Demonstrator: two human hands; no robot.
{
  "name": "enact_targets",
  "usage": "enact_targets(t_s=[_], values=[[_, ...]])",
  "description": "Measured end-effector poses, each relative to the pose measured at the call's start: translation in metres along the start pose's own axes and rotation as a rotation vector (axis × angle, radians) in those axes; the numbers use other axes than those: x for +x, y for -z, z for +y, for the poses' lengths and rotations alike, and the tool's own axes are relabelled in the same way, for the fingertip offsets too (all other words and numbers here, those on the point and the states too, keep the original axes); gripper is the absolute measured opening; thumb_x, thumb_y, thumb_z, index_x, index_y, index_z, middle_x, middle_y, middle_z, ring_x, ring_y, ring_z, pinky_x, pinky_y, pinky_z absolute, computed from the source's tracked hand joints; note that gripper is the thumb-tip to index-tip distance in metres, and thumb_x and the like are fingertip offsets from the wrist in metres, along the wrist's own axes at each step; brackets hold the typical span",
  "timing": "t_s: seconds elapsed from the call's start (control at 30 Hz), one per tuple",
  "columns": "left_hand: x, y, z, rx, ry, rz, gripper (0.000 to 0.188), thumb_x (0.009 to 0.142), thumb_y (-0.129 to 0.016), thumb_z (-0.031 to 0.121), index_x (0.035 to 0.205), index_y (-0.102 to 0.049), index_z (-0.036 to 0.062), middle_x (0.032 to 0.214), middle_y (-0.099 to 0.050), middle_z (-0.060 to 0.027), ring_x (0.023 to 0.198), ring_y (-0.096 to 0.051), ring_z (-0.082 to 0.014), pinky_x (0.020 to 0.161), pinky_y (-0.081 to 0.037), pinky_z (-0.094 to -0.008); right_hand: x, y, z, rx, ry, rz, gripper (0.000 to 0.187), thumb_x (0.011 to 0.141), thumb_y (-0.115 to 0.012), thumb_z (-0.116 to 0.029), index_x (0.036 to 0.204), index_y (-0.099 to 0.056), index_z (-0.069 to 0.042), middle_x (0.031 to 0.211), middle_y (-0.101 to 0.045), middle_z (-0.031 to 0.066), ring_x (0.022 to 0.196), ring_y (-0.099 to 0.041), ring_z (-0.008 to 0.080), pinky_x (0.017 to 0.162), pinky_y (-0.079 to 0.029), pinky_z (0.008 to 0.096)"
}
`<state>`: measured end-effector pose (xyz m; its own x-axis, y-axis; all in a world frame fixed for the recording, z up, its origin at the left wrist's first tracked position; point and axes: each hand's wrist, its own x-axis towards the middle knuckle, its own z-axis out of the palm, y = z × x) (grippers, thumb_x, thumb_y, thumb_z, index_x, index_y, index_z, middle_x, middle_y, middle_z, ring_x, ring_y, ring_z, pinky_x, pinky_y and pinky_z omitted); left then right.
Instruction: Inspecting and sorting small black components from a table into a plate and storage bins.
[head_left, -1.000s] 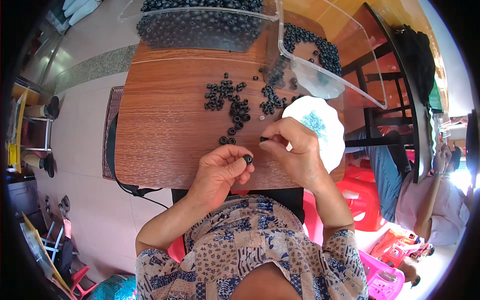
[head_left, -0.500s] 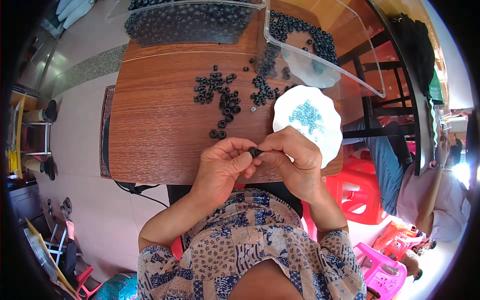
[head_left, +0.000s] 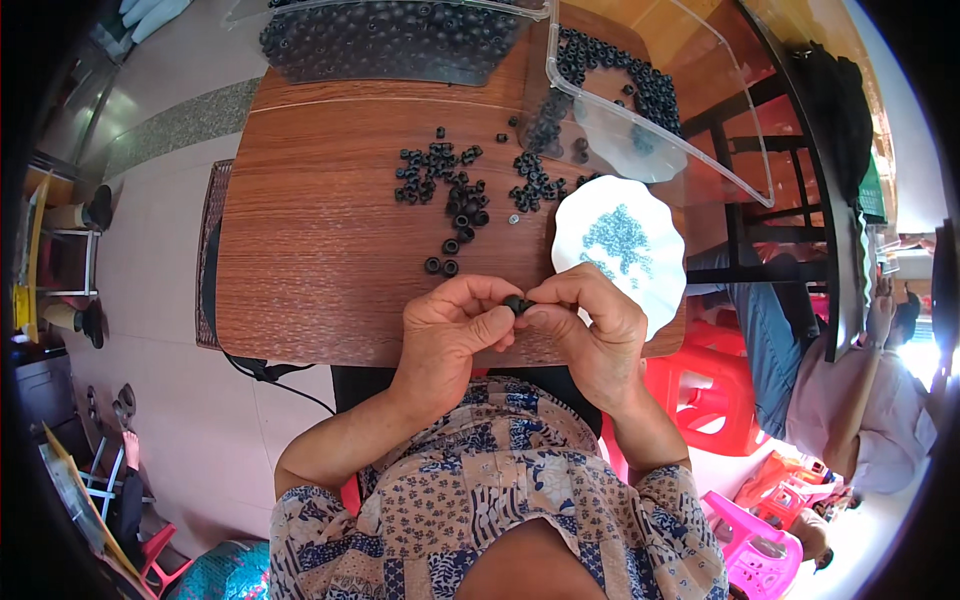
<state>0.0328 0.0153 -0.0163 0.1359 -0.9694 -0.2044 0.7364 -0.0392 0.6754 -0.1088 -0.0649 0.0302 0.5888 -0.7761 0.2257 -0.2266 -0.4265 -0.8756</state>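
Note:
A small black round part [head_left: 516, 304] is pinched between my two hands, just over the table's near edge. The thumb and forefinger of my left hand [head_left: 445, 335] close on its left side. From the right, the thumb and forefinger of my right hand [head_left: 598, 325] grip a smaller dark piece [head_left: 529, 304] against it; fingertips partly hide both. Beyond my right hand lies a white scalloped plate [head_left: 572, 222] with many tiny blue-grey pieces [head_left: 618, 240], too small to make out. Hollow black round parts [head_left: 466, 220] trail toward my hands from a pile of smaller black pieces [head_left: 425, 170].
Another cluster of small black pieces [head_left: 535, 182] and one tiny silvery piece [head_left: 513, 219] lie left of the plate. Two clear bins, a left one [head_left: 400, 74] and a right one [head_left: 630, 119], hold black parts at the back. A red stool [head_left: 690, 385] stands at right, near a seated person [head_left: 850, 400].
My view has shifted slightly. Both hands still pinch the black part, and its angle between my fingertips has turned a little.

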Motion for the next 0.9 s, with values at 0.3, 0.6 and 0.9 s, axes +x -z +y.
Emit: enact_targets(t_s=[0.3,0.6,0.9], values=[[-0.001,-0.003,0.0,0.019,0.009,0.053,0.022,0.088,-0.064,0.005,0.108,-0.059,-0.004,0.086,-0.063,-0.0083,0.074,-0.058,-0.0128,0.068,-0.049,-0.0251,-0.001,-0.005,-0.004,-0.144,0.108,0.07,0.02,0.072,-0.072,0.008,0.09,-0.065,0.002,0.085,-0.063,0.0076,0.077,-0.06,0.0168,0.067,-0.047,0.0254],[-0.001,-0.004,-0.001,-0.059,0.042,0.027,0.021,0.089,-0.063,0.005,0.108,-0.059,-0.0042,0.086,-0.063,-0.0082,0.074,-0.059,-0.0133,0.068,-0.049,-0.0257,-0.004,-0.004,-0.003,-0.19,0.114,0.072,0.021,0.07,-0.073,0.008,0.088,-0.065,0.001,0.082,-0.064,0.0079,0.075,-0.06,0.0184,0.063,-0.047,0.0278],[-0.001,-0.003,-0.005,0.013,0.016,0.042,0.021,0.088,-0.065,0.005,0.106,-0.061,-0.003,0.088,-0.065,-0.0077,0.074,-0.06,-0.0119,0.067,-0.049,-0.0242,0.002,0.002,-0.006,-0.335,0.274,0.051,0.024,0.063,-0.071,0.01,0.084,-0.062,0.002,0.076,-0.061,0.0107,0.066,-0.056,0.0266,0.055,-0.045,0.034]])
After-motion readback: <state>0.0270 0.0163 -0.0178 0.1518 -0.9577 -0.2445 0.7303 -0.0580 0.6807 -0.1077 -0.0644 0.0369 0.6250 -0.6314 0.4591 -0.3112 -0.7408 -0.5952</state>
